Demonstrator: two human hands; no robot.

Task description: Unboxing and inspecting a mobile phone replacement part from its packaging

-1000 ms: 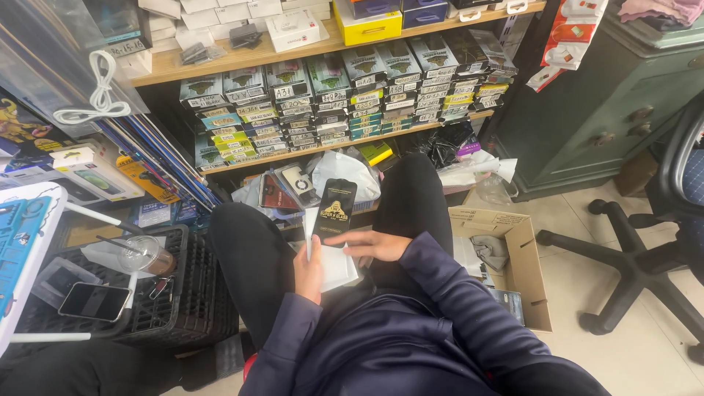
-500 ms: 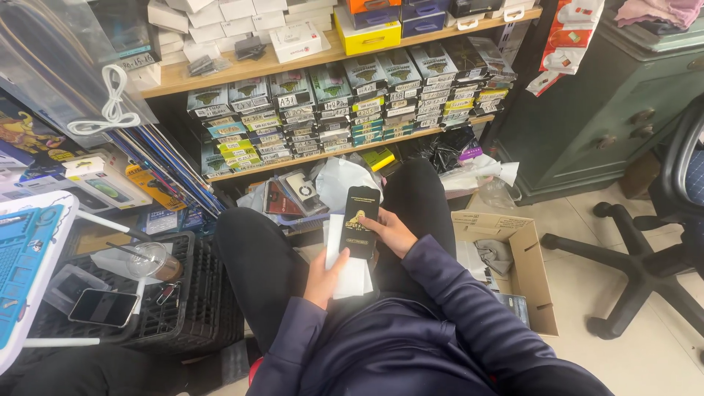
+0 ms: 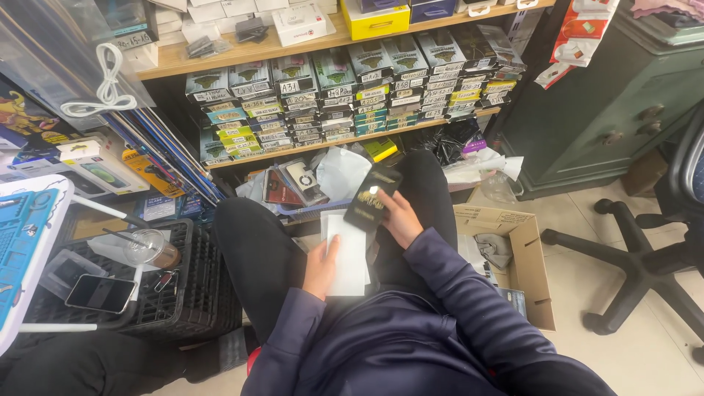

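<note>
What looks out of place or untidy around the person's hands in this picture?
Loose packets and plastic bags lie heaped on the floor under the shelf, not shelved. The left hand holds a white sleeve and the right hand a black packet; neither looks damaged.

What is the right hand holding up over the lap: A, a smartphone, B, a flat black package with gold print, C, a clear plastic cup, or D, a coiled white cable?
B: the right hand grips a flat black package with gold print, while the left hand holds a white sleeve below it.
</note>
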